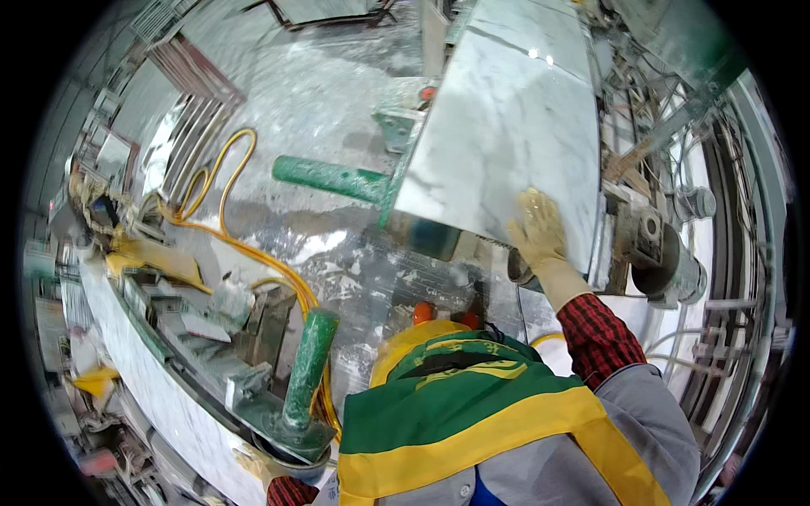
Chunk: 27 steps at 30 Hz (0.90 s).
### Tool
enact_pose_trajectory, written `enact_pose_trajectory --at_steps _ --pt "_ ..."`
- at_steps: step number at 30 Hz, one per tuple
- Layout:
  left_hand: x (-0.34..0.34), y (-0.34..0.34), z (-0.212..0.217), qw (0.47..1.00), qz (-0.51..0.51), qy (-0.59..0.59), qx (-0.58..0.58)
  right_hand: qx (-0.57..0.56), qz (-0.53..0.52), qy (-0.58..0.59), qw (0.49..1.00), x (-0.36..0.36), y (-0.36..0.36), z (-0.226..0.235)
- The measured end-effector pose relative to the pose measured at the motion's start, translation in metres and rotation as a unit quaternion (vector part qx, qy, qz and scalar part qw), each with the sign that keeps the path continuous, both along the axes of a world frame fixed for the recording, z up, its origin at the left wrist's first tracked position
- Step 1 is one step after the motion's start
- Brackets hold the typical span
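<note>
My right hand [540, 226], in a cream rubber glove, lies with fingers stretched out on the near end of a white, grey-veined marble slab [498, 135]. It holds nothing. The slab runs away from me at the upper right, with a seam across its far part. At the lower left, my gloved left hand [256, 464] is beside a second long marble slab [181, 417]. A dark round container [295, 471] is close to that hand, below an upright green post [310, 367]. The fingers of the left hand are too small and partly hidden to make out.
A yellow hose [261, 255] loops over the wet, stained floor on the left. One green cylinder [329, 179] sticks out beside the right slab. Metal machine parts [666, 261] crowd the right side. Stacked slabs [190, 135] lean at the upper left. My orange-toed boots [422, 313] are below.
</note>
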<state>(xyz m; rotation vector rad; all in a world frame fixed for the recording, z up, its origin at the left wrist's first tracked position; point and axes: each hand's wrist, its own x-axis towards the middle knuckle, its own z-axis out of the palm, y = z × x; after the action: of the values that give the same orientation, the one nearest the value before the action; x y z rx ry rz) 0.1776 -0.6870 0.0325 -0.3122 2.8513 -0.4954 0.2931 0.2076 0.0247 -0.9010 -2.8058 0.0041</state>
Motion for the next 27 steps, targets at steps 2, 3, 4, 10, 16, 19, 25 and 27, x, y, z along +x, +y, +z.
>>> enact_pose_trajectory --at_steps 2,3,4,10,16,19,25,27 --pt "0.013 0.024 0.017 0.993 0.099 0.013 0.068 0.021 0.013 -0.015 1.000 -0.006 0.007 -0.018" --pt "0.014 0.031 0.024 0.969 0.170 0.073 0.166 0.023 0.016 0.008 1.000 -0.004 0.011 -0.028" --pt "0.015 0.028 0.009 0.850 0.274 0.232 0.386 0.024 0.024 0.032 0.999 0.002 0.021 -0.041" --pt "0.024 0.030 -0.015 0.944 0.250 0.186 0.106 -0.023 0.015 0.043 0.999 0.019 0.048 -0.063" --pt "0.060 -0.069 -0.061 0.947 0.238 0.215 -0.013 -0.035 -0.024 0.017 0.999 0.011 0.055 -0.087" --pt "0.069 -0.121 -0.067 0.973 0.194 0.119 -0.047 0.002 -0.003 -0.025 1.000 -0.026 -0.021 -0.065" --pt "0.023 -0.059 -0.036 0.926 0.345 0.152 -0.012 -0.063 0.131 0.045 0.988 -0.119 -0.151 -0.001" --pt "0.047 -0.097 -0.063 0.946 0.245 0.213 -0.013 -0.079 0.197 0.057 0.976 -0.139 -0.191 0.015"
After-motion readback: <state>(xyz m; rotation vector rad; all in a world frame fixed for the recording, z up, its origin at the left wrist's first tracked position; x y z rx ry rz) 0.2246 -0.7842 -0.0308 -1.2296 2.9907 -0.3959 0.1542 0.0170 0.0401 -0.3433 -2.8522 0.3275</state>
